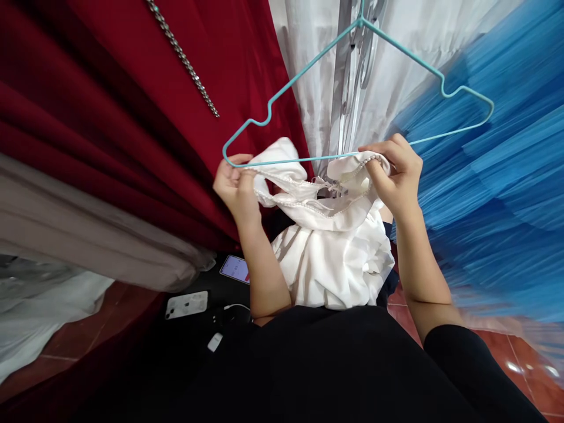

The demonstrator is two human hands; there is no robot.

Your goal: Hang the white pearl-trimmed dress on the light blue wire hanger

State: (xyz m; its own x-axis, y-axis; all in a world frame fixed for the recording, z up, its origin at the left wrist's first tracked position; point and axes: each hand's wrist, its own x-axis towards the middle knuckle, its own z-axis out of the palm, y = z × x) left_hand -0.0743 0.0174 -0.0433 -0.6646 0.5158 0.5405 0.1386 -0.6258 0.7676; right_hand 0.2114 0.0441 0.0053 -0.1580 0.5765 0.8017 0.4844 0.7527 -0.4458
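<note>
Black shirt (335, 364) sits below my grip; left hand (240, 188) and right hand (396, 170) each pinch the white garment (335, 264) spanning between them, beside the hanger (361, 22). Light, even tension should spare its beads (372, 157).

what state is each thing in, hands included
left hand, closed on white garment
right hand, closed on white garment
white garment, bunched below, beaded edge held spread
hanger, its shoulders bare
phone with lit screen, face up, on
white phone, face down, screen hidden
red cloth, hanging in folds
</note>
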